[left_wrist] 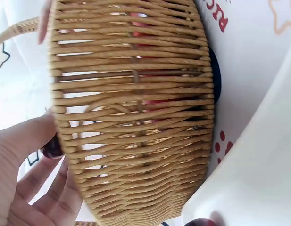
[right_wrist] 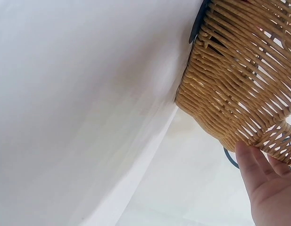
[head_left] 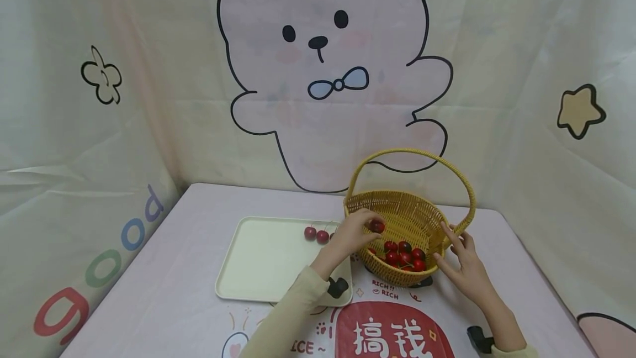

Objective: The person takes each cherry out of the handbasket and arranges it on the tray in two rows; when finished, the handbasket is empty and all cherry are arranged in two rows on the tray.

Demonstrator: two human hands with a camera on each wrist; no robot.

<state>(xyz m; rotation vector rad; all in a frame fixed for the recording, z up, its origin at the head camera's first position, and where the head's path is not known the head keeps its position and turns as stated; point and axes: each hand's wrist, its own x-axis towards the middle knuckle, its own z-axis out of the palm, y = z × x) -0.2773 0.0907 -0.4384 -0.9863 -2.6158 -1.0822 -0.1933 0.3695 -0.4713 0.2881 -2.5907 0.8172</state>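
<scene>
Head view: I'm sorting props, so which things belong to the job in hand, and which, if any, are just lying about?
Likely in the job:
left hand, pinching a cherry
right hand, touching the basket
basket cherries
tray, bearing tray cherries

Just background:
bear-print backdrop
printed tabletop

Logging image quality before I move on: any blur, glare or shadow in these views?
Head: evenly lit, the yellow, handled wicker basket fairly sharp. Left wrist: background behind the weave washed out; the cream, rectangular, shallow tray soft and nearly featureless. Right wrist: a soft-edged, shadowy patch dims the white table covering.
</scene>
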